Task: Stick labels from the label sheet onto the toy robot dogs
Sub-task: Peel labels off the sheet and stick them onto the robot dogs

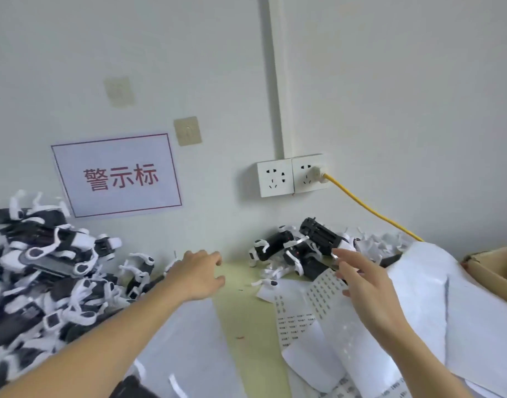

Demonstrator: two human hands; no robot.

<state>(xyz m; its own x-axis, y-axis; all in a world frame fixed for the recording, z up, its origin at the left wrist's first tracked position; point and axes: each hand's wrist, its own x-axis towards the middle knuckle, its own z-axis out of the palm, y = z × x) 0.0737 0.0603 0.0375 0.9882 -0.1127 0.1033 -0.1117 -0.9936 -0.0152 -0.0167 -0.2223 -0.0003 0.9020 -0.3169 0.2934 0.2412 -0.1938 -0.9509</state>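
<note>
- Both hands out over a pale green surface [246,311], neither holding anything: left hand [199,275] with fingers loosely curled near the back wall, right hand [361,285] spread with fingers straight above the paper.
- Small label possibly stuck to a right fingertip; too blurred to tell.
- White label sheet with rows of tiny dark printed labels [321,291] lying just under and beside the right hand, its far edge against a small cluster of black-and-white plastic toy robot dogs [301,248] at the wall.
- Large heap of black-and-white toy robot dogs [45,271] piled at left, well apart from the cluster; labelled or not, impossible to say at this size.
- Judged mid-task: rows of labels left on the sheet, many dogs on either side, no dog in hand, next pick not yet made.
- Curled white backing paper and spent strips [418,297] mounded at right, spilling over the sheet and crowding the right hand's working room.
- Brown cardboard box [496,268] at the far right edge, partly behind the paper.
- Double white wall socket [292,173] with a yellow cable [370,211] running down behind the paper mound.
- White wall sign with red border and red characters [117,176] above the left heap.
- Loose white leg parts and paper scraps between cluster and sheet, likely to snag a reach.
</note>
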